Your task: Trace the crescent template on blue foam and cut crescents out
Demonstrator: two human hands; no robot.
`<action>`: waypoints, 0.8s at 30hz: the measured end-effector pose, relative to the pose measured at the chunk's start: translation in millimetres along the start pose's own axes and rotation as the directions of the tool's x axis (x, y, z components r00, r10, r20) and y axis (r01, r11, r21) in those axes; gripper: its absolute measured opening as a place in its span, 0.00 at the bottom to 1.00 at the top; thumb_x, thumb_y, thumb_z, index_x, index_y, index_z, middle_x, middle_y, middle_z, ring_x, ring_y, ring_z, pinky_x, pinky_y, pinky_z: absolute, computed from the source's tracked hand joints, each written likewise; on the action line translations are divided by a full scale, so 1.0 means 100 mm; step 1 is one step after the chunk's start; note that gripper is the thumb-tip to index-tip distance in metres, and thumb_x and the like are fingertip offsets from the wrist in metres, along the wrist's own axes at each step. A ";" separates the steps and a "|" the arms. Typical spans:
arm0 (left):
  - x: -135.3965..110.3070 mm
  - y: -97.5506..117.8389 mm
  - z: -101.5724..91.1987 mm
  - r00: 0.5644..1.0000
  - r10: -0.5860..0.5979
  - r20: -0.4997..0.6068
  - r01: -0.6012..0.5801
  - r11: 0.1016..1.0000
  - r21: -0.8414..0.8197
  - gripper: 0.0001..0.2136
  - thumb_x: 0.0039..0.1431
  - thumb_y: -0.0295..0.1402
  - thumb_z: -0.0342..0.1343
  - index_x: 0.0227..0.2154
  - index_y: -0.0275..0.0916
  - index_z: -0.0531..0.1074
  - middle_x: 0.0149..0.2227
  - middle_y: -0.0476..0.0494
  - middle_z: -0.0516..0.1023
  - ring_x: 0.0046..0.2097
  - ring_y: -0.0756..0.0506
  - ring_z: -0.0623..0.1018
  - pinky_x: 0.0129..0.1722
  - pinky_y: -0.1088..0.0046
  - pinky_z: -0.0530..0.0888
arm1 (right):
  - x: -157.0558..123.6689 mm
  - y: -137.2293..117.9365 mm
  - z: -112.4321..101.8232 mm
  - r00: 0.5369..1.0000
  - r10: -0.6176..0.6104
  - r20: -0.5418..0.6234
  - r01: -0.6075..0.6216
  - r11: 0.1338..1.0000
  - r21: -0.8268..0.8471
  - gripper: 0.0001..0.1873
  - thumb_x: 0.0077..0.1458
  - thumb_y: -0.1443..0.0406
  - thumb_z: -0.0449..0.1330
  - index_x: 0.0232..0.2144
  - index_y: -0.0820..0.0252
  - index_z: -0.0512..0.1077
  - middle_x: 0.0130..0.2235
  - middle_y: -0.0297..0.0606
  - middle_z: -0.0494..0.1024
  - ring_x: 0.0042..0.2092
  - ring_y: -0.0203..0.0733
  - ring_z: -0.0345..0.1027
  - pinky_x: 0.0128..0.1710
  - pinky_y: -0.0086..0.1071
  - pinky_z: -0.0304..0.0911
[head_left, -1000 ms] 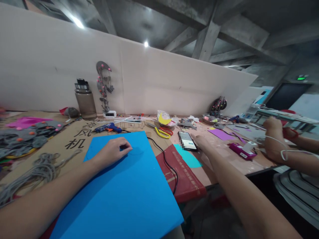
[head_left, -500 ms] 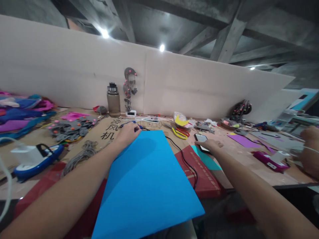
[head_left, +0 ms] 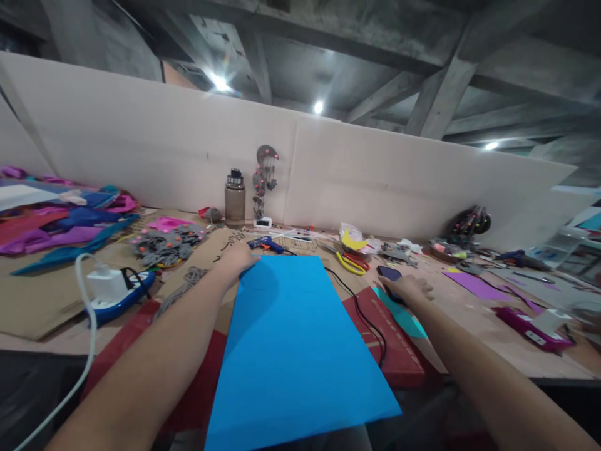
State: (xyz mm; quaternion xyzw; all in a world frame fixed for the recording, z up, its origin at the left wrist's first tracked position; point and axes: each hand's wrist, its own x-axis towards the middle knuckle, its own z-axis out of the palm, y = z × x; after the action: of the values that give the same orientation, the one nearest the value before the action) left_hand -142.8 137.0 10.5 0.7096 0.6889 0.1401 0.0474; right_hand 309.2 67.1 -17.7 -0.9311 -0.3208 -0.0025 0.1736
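Note:
A large blue sheet (head_left: 300,344) lies before me, its near edge reaching past the table. At its far left corner, my left hand (head_left: 237,262) is closed on the sheet's edge, the fingertips partly hidden. Just beyond that hand sits a blue glue gun (head_left: 265,244). Over to the right, my right hand (head_left: 409,289) rests at the near side of a phone (head_left: 389,273) with a dark screen. Its thumb side touches the phone while the other fingers are spread. Under this hand lies a teal sheet (head_left: 406,318).
A red box (head_left: 392,347) lies beneath the blue sheet, with a black cable (head_left: 359,300) across it. Yellow-handled scissors (head_left: 351,263), a bottle (head_left: 235,200), and power strips, blue (head_left: 113,310) and magenta (head_left: 528,329), stand around. Another person's arm (head_left: 586,352) shows at right.
My left hand has shifted from above the sheet's far edge to its left corner, uncovering the glue gun. The phone's screen has gone from lit to dark. My view has turned slightly left.

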 end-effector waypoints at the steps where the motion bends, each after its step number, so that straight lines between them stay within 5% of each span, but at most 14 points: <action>1: -0.01 0.01 0.00 1.000 -0.007 0.009 0.006 1.000 0.015 0.23 0.54 0.47 0.58 0.44 0.33 0.80 0.48 0.22 0.81 0.51 0.29 0.79 0.49 0.61 0.74 | -0.10 -0.06 -0.03 0.994 -0.060 -0.095 0.061 0.998 0.013 0.49 0.52 0.42 0.61 0.61 0.75 0.62 0.64 0.74 0.57 0.66 0.77 0.50 0.57 0.63 0.54; 4: -0.05 0.05 0.01 1.000 -0.006 0.027 0.005 0.999 0.039 0.25 0.57 0.48 0.55 0.45 0.31 0.79 0.48 0.22 0.81 0.50 0.30 0.80 0.46 0.62 0.75 | -0.51 -0.35 -0.10 0.907 -0.401 -0.128 0.410 0.911 0.053 0.31 0.62 0.52 0.57 0.59 0.68 0.67 0.61 0.63 0.66 0.63 0.68 0.58 0.57 0.56 0.57; 6: -0.07 0.07 0.02 1.000 -0.003 0.030 0.001 0.999 0.051 0.25 0.58 0.48 0.54 0.45 0.31 0.79 0.46 0.23 0.81 0.48 0.30 0.81 0.45 0.63 0.75 | -0.82 -0.56 -0.13 0.758 -0.652 -0.030 0.648 0.747 0.152 0.24 0.63 0.56 0.56 0.55 0.65 0.71 0.57 0.55 0.73 0.59 0.57 0.65 0.56 0.45 0.60; 10: -0.10 0.09 0.04 0.999 0.027 0.025 -0.029 0.996 0.081 0.22 0.59 0.46 0.54 0.44 0.33 0.80 0.47 0.26 0.81 0.49 0.32 0.81 0.46 0.64 0.75 | -1.28 -0.83 -0.10 0.596 -0.783 0.176 0.757 0.622 0.200 0.31 0.62 0.53 0.59 0.61 0.65 0.65 0.56 0.53 0.75 0.55 0.54 0.71 0.53 0.39 0.63; 17: -0.15 0.25 0.06 0.987 0.160 -0.001 -0.158 0.977 0.141 0.21 0.61 0.43 0.55 0.49 0.34 0.78 0.55 0.27 0.76 0.57 0.32 0.74 0.57 0.60 0.68 | -1.46 -0.82 -0.11 0.592 -0.767 0.249 0.763 0.632 0.135 0.41 0.59 0.52 0.62 0.66 0.69 0.57 0.64 0.60 0.65 0.64 0.61 0.61 0.58 0.42 0.60; 24: -0.22 0.28 0.09 0.974 0.201 0.103 -0.215 0.963 0.160 0.27 0.58 0.49 0.58 0.51 0.31 0.76 0.53 0.24 0.76 0.54 0.29 0.76 0.51 0.60 0.72 | -1.33 -0.78 -0.03 0.610 -0.761 0.223 0.729 0.648 0.220 0.43 0.52 0.56 0.69 0.64 0.64 0.60 0.59 0.55 0.72 0.59 0.58 0.68 0.54 0.39 0.63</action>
State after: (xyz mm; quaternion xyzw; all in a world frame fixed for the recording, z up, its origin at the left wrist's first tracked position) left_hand -113.5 115.2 6.3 0.7848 0.6173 0.0546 0.0013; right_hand 156.8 43.8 -4.9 -0.6914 -0.7006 0.0817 0.1565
